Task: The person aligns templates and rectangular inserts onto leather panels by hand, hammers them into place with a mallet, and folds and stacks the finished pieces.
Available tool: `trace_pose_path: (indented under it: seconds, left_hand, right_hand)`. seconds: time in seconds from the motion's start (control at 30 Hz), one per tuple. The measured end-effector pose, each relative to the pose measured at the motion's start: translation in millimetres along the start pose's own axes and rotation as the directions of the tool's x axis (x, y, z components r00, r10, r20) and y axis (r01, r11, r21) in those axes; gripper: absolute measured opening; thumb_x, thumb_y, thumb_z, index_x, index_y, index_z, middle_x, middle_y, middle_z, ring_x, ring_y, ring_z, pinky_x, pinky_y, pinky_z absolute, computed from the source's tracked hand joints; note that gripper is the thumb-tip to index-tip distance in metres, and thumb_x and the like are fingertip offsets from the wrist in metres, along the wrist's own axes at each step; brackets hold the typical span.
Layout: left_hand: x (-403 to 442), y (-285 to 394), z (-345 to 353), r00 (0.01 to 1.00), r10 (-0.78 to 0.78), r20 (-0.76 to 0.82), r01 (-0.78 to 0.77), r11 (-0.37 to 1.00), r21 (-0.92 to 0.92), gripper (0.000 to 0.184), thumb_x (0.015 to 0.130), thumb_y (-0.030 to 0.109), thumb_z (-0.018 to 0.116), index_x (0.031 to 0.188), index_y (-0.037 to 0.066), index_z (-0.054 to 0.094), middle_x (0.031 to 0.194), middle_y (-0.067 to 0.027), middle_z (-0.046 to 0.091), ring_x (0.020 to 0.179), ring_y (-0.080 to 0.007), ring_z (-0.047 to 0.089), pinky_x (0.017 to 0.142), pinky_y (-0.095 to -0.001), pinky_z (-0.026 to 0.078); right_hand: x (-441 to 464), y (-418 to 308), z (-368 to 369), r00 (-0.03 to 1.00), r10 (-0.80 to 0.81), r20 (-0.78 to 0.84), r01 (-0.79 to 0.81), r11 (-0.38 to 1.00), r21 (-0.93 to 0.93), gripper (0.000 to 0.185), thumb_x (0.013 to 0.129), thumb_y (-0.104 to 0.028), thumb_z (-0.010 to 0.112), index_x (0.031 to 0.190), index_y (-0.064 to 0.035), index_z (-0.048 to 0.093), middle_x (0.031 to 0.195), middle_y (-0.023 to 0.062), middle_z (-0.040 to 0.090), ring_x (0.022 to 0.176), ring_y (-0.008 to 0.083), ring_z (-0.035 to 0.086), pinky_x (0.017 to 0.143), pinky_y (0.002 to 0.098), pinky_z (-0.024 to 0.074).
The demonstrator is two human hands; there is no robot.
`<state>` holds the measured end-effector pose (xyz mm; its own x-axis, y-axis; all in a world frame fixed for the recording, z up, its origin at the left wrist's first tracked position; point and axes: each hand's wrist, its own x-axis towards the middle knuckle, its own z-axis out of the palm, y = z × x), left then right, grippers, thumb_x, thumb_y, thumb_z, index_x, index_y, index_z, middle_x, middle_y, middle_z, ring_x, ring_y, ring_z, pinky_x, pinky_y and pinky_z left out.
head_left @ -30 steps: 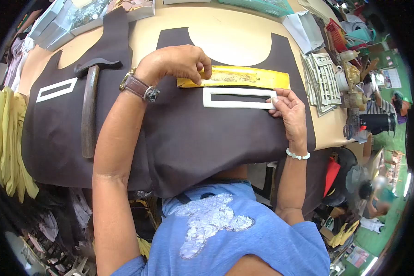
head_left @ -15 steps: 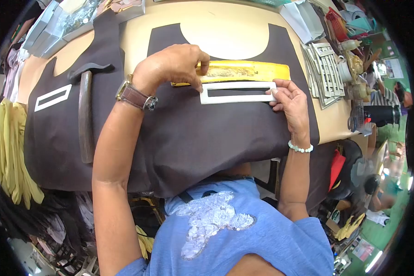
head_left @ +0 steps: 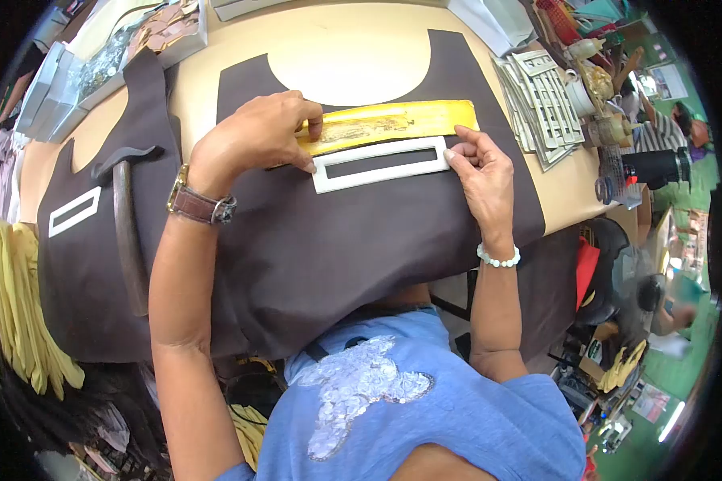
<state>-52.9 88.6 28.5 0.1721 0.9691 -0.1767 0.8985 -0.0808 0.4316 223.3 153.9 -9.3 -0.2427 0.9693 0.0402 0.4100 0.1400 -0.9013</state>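
Note:
A white rectangular frame with a long slot lies on a dark, bib-shaped piece of material. Just above it is a worn yellow strip, roughly parallel to the frame. My left hand is closed at the strip's left end, its fingers over the strip and its thumb at the frame's left corner. At the other end, my right hand has its thumb against the frame's right edge. Its index finger is apart from the thumb, reaching to the strip's right end.
A hammer lies on a second dark piece at left, beside another white frame. Stacked slotted templates are at right. Boxes of small parts stand at back left. Yellow gloves hang at the left edge.
My right thumb and index finger have parted from their pinch on the frame, and the index finger has moved up to the strip. The whole view has shifted, with the table things now further left.

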Motion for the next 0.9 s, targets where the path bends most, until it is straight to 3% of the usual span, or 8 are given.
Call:
trace_pose_path:
  seconds: [0.13,0.23,0.57,0.67,0.7,0.77,0.8,0.9]
  left_hand:
    - [0.8,2.5,-4.4,0.999,-0.027,0.042,0.028,0.999,-0.027,0.036,0.061,0.025,0.077,0.087,0.008,0.059,0.093,-0.0126,0.057,0.093,-0.0304,0.055,0.079,-0.038,0.044]
    - [0.4,2.5,-3.4,0.999,-0.028,0.039,0.028,1.0,-0.003,0.041,0.059,0.028,0.081,0.09,0.01,0.06,0.091,-0.0082,0.056,0.087,-0.0247,0.057,0.076,-0.0367,0.047]
    - [0.2,3.2,-1.0,0.999,-0.049,0.012,0.048,0.999,0.011,0.041,0.059,0.027,0.082,0.091,0.012,0.061,0.091,-0.0073,0.057,0.089,-0.0233,0.058,0.076,-0.0361,0.049]
    - [0.1,3.6,0.7,0.999,-0.042,0.004,0.041,0.998,0.051,0.041,0.06,0.026,0.08,0.092,0.011,0.06,0.091,-0.0088,0.057,0.088,-0.025,0.059,0.077,-0.0368,0.049]
    - [1.6,2.1,0.4,1.0,-0.02,0.008,0.019,0.997,0.074,0.04,0.061,0.026,0.08,0.092,0.01,0.06,0.092,-0.0094,0.057,0.088,-0.0259,0.059,0.078,-0.0372,0.049]
    - [-3.2,6.5,3.9,1.0,-0.02,-0.003,0.02,0.993,0.118,0.038,0.063,0.025,0.077,0.093,0.009,0.059,0.092,-0.0108,0.057,0.088,-0.0277,0.059,0.078,-0.0379,0.049]
    - [-4.7,10.8,5.5,0.999,-0.039,-0.027,0.042,0.989,0.145,0.037,0.064,0.024,0.076,0.093,0.009,0.059,0.093,-0.0115,0.057,0.088,-0.0285,0.059,0.078,-0.0383,0.049]
    - [-14.2,24.0,15.4,0.989,-0.052,-0.137,0.079,0.977,0.198,0.023,0.071,0.014,0.067,0.092,0.01,0.061,0.094,-0.0101,0.058,0.087,-0.0296,0.06,0.078,-0.0393,0.049]
  right_hand:
    - [1.7,-0.4,0.9,1.0,0.025,-0.016,-0.024,1.0,0.02,0.037,0.075,-0.001,0.067,0.111,0.0062,0.058,0.075,0.0042,0.064,0.065,0.0068,0.056,0.062,0.0211,0.0455]
    - [2.0,-0.7,0.1,1.0,0.024,-0.021,-0.023,1.0,0.01,0.037,0.075,-0.001,0.067,0.111,0.0062,0.058,0.074,0.005,0.065,0.066,0.0071,0.057,0.062,0.0212,0.0457]
    - [2.3,1.9,2.4,0.999,-0.012,-0.044,0.013,1.0,0.019,0.035,0.073,-0.001,0.068,0.107,0.0037,0.06,0.071,0.0056,0.066,0.062,0.0071,0.057,0.061,0.0219,0.0464]
    - [-1.0,1.3,3.2,0.996,-0.086,0.033,0.09,0.987,-0.136,0.022,0.076,-0.003,0.065,0.098,-0.0014,0.064,0.072,0.0056,0.063,0.065,0.0135,0.06,0.063,0.0264,0.0483]
    - [-2.7,0.9,4.8,0.967,-0.254,0.031,0.251,0.916,-0.313,0.017,0.077,-0.004,0.064,0.094,-0.0026,0.065,0.074,0.0059,0.062,0.067,0.0165,0.06,0.064,0.0286,0.0486]
    - [-8.5,0.0,8.7,0.826,-0.551,0.119,0.495,0.609,-0.619,0.009,0.08,-0.006,0.06,0.087,-0.0049,0.066,0.077,0.0065,0.06,0.072,0.0225,0.061,0.067,0.033,0.049]
    - [-9.7,-1.4,9.7,0.837,-0.524,0.156,0.487,0.587,-0.647,0.008,0.081,-0.007,0.056,0.081,-0.0049,0.064,0.081,0.0076,0.057,0.082,0.0282,0.058,0.073,0.0392,0.0475]
    - [-13.0,0.1,4.4,0.824,-0.533,0.194,0.509,0.543,-0.668,0.011,0.082,-0.007,0.055,0.083,-0.0059,0.066,0.084,0.0077,0.058,0.084,0.0272,0.058,0.076,0.0383,0.0471]
